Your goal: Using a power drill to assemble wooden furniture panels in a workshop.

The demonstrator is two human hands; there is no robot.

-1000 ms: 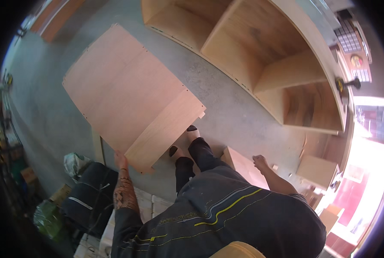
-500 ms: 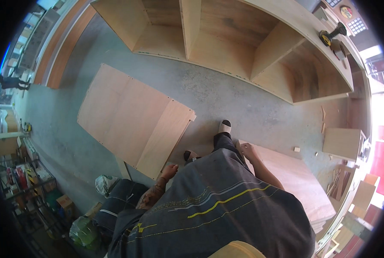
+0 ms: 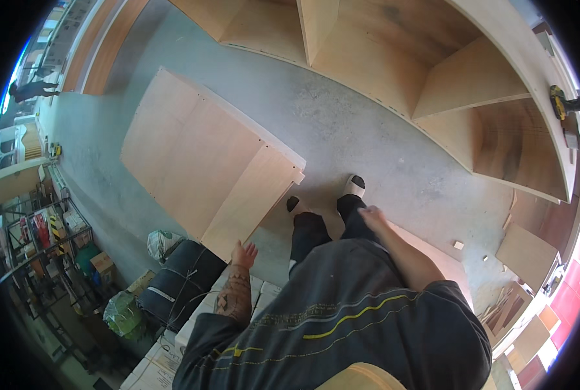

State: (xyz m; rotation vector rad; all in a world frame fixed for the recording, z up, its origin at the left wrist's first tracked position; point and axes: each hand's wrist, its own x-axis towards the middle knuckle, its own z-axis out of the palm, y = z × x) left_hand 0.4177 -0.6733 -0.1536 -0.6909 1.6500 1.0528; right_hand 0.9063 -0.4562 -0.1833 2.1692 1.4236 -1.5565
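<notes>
My left hand (image 3: 243,253) is held out with its fingers spread and nothing in them, beside the near corner of a low plywood box (image 3: 202,149). Dark screw holes dot the edges of the box's top panel, and a small tab sticks out at its right corner. In front of my right thigh hangs my right hand (image 3: 372,219), blurred, so its fingers do not show clearly; no object is seen in it. Partly behind my right forearm lies a pale plywood panel (image 3: 446,255).
A large open plywood cabinet (image 3: 368,71) with dividers spans the far side, a drill (image 3: 558,103) on its edge. At left stand a metal rack (image 3: 43,250), a black wrapped roll (image 3: 179,286) and white cartons (image 3: 157,365). Wood offcuts (image 3: 507,305) lie at right. A person (image 3: 33,91) stands far left.
My left hand has opened from a loose fist. My right hand has come away from the panel's corner. My view has shifted, and the cartons beside me now show.
</notes>
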